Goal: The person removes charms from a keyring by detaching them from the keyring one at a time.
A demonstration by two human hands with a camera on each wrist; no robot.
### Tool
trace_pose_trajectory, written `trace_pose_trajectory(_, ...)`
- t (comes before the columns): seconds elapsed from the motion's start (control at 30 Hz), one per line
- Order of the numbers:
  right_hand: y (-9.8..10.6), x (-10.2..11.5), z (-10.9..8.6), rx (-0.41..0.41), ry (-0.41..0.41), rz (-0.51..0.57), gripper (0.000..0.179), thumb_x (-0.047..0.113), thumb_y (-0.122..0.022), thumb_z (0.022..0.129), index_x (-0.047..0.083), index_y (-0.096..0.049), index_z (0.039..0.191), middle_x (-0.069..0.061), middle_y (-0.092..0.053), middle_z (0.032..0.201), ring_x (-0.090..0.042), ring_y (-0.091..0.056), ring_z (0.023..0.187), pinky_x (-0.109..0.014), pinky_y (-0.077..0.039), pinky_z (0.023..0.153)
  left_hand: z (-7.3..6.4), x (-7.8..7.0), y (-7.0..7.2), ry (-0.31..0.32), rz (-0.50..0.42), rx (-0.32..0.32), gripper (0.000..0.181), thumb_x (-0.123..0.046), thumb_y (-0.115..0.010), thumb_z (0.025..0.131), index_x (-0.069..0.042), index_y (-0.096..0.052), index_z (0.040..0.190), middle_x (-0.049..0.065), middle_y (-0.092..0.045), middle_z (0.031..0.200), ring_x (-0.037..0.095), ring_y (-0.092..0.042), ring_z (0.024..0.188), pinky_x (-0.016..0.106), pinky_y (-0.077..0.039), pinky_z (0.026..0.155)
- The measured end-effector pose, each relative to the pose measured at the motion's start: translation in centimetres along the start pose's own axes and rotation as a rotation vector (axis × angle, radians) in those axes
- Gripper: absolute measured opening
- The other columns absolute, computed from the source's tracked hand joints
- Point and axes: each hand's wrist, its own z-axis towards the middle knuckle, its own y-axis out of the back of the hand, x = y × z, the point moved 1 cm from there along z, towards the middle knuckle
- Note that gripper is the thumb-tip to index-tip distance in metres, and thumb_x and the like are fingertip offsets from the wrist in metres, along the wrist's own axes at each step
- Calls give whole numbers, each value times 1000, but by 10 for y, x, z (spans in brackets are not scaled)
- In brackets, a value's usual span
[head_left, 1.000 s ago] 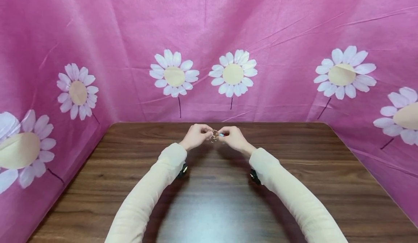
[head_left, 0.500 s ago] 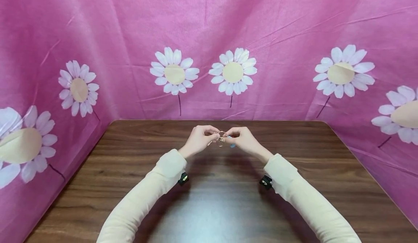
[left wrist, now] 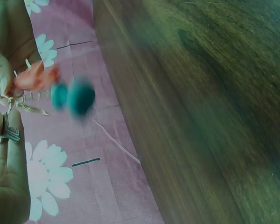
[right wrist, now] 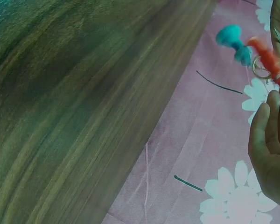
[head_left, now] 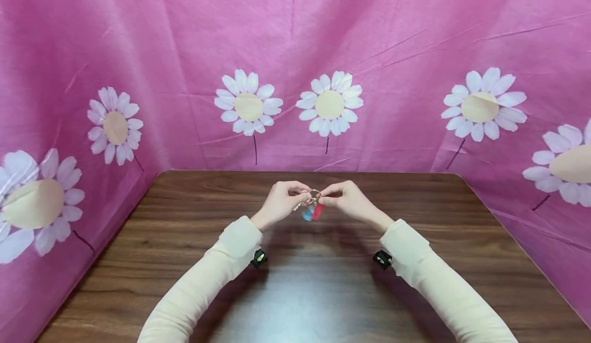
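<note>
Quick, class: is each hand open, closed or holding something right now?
Left hand: closed, pinching the gold-coloured charm ring.
Right hand: closed, pinching the same charm ring.

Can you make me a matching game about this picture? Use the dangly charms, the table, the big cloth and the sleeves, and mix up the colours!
1. charms
2. table
3. cloth
4. sleeves

A. pink with white flowers
B. cream
C. red and blue
D. brown

Right pairs: 1-C, 2-D, 3-A, 4-B
</note>
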Motion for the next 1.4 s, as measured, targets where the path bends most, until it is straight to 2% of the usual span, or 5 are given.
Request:
trace_pose_trajectory(0.27,-3,3,0,-76,43,22,15,13,-66,83,2,-70,92,-14,-68,78,-10,-59,65,-22,-48,59,0,0,0,12,-76,30,17,-9,-63,85,0,-66,99,14,-70,87,24,-68,75,30,-55,58)
trace_pose_trajectory(0.73,-5,11,-7,-143,28,46,14,11,-65,84,1,-70,91,-15,-69,78,-9,-61,72,-24,-49,67,-10,3,-8,7,-112,101,27,-2,-63,82,1,-60,109,18,-65,102,20,-64,85,35,-55,75)
trace_pose_trajectory(1.0,-9,8,-7,-151,62,48,12,12,-66,83,4,-71,89,-9,-68,70,-5,-59,69,-20,-47,65,-8,9,-8,-64,-90,44,23,-5,-64,83,-1,-63,106,14,-68,99,15,-64,82,25,-53,74)
trace_pose_trajectory(1.23,-9,31,-13,-133,59,37,12,6,-66,82,-1,-70,90,-16,-69,80,-7,-59,71,-17,-47,65,-9,-3,-1,-131,-120,-26,18,-6,-63,84,-1,-65,101,13,-69,95,12,-63,79,23,-51,72)
trace_pose_trajectory(1.4,-9,46,-19,-115,68,6,11,3,-64,82,-5,-69,88,-18,-68,78,-11,-60,70,-18,-46,62,-18,-24,3,-132,-133,-51,15,-1,-62,84,6,-65,96,20,-68,91,28,-64,79,21,-49,68)
